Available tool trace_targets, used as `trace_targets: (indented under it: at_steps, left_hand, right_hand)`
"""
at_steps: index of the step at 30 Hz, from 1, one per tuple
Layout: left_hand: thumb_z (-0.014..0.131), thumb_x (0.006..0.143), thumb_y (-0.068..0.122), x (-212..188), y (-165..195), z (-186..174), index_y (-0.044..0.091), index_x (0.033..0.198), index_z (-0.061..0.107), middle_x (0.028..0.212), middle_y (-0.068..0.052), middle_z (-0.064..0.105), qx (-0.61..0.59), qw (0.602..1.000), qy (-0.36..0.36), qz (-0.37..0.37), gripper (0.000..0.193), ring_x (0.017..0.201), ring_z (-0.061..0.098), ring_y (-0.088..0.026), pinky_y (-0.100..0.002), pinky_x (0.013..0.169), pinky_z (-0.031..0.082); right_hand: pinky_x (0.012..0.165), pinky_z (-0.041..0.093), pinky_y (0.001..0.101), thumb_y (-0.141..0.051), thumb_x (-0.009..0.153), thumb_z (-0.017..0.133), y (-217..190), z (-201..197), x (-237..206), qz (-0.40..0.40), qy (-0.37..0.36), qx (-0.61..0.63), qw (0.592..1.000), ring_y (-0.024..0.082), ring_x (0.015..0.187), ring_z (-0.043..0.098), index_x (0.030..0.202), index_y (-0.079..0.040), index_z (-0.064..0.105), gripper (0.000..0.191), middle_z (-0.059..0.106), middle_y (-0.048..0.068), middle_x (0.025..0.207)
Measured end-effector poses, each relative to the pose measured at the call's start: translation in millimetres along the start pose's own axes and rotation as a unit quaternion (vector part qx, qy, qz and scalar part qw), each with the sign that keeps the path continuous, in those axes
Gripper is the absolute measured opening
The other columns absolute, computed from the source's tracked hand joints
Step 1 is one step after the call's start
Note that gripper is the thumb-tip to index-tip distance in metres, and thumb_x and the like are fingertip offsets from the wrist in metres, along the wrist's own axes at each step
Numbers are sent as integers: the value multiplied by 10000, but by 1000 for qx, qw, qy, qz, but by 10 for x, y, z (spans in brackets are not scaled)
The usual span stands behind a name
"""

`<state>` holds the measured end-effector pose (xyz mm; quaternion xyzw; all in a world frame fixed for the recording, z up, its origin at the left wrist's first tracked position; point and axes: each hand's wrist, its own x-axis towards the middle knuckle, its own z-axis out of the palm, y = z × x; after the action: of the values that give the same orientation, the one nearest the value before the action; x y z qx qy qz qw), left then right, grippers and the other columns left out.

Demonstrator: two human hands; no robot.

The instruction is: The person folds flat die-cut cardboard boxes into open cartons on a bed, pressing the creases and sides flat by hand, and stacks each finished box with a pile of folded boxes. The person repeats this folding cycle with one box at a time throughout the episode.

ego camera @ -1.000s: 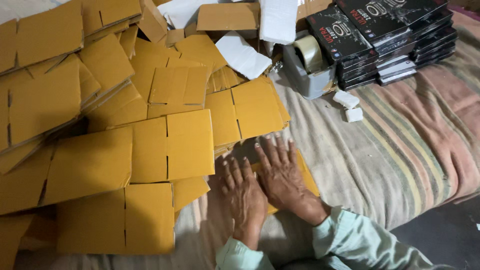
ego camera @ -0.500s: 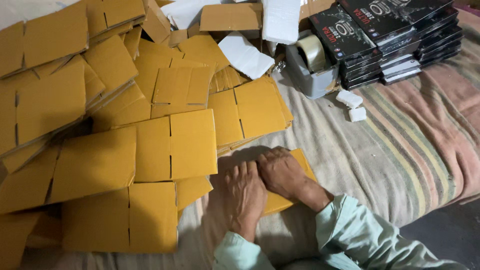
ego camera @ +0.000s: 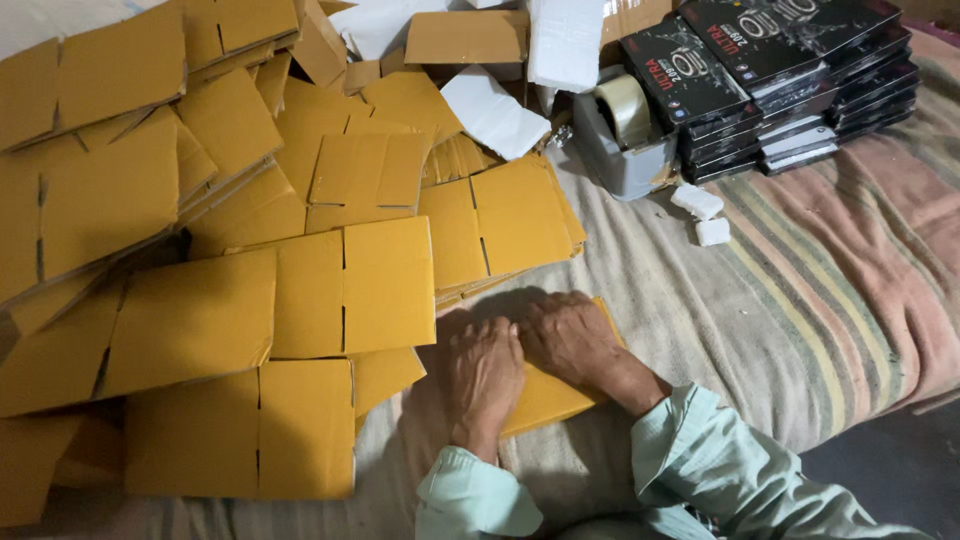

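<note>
We note both hands pressed palm-down on one flat yellow-brown cardboard blank (ego camera: 555, 395) lying on the striped blanket (ego camera: 800, 320). The left hand (ego camera: 483, 375) has its fingers curled under at the knuckles, held close together, pushing on the blank; the right hand (ego camera: 570, 335) sits just beside it, fingers likewise bent and together, their tips hidden, so we cannot tell whether they grip an edge. The blank shows only below and to the right of the fingers; the rest is covered by the hands. Just beyond the fingertips, touching or nearly so, lies the spread heap of flat cardboard blanks (ego camera: 250, 250), overlapping one another and reaching far to the left of the left hand. Well beyond the right fingers stands a grey tape dispenser (ego camera: 625, 145) with a roll on it, two small white blocks (ego camera: 703, 212) near it, and a stack of black flat boxes (ego camera: 790, 70) beside it. Pale green sleeves (ego camera: 700, 470) cover both wrists.
</note>
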<state>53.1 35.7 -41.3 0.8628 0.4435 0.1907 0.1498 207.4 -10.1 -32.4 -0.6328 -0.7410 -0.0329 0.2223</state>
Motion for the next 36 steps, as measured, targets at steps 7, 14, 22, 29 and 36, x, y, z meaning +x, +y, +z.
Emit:
trace_targets:
  at_steps: [7,14,22,29,36]
  left_hand:
    - [633,946,423,-282,28,-239,48,1467,494,1519,-234,432,-56,997,-15,44,657,1370,357,-477,-565,1077,316]
    - [907,631,473,-672,-2,-345,53,1499,388,1637,-253,218,-99,990,-28,101,1095,1520,162,-489,-559,1172,224]
    - [916,721,375,-930,-178,99,6,1506,431,1622,-294,288,-204,968,111,91,994,1483,323,-510,-523,1172,385]
    - [655,893,573,-988,-311,178,6,1558,369,1627,-269,347,-263,953,136,67,920,1293,508,-411,-451,982,472]
    - [257,1112,477,-1144,-353,204,26,1565,443,1528,-215,539,-198,960,196,5,666,1280,619,-427,-467,1044,503]
  right_hand:
    - [1020,398,550,-452,911,602,-25,-276,-104,88,-70,-54,992,383,1149,572,1163,-49,649,478,639,203,1171]
    - [1158,168,636,-781,717,681,-80,-547,-449,-41,-79,-20,996,434,1455,259,1502,-120,419,1059,366,287,1526]
    - [1157,372,475,-503,904,589,-56,-555,-902,252,-53,251,933,392,1476,342,1591,-96,241,871,244,229,1640]
    - [1119,401,403,-338,982,547,-35,-377,-934,366,-22,449,815,267,1415,458,1593,-97,280,710,473,152,1537]
    - [937,508,335,-263,975,584,345,-406,-1119,447,96,506,732,184,1147,635,1555,-22,409,652,668,101,1329]
